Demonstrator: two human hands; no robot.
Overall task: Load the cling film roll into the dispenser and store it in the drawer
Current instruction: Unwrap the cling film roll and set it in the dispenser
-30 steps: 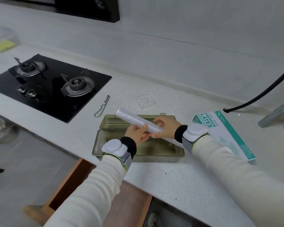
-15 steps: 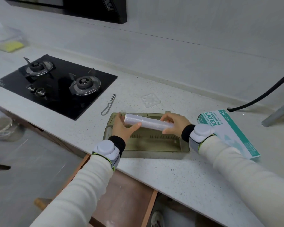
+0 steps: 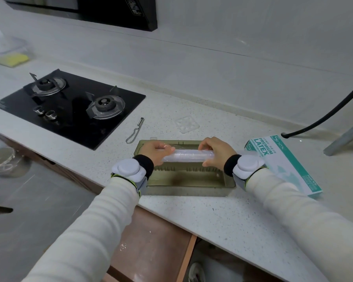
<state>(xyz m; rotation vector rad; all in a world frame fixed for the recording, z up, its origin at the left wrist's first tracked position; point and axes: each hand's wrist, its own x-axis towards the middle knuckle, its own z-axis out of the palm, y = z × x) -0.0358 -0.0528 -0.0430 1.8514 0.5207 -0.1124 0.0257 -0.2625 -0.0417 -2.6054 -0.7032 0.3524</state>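
The white cling film roll (image 3: 189,156), tilted a second ago, now lies level along the open translucent olive plastic dispenser (image 3: 192,181) near the bench's front edge, lower than before. The left hand (image 3: 156,152) has its fingers clamped on the roll's left end, the right hand (image 3: 217,152) on its right end. The brown wooden drawer (image 3: 151,247) stands open below.
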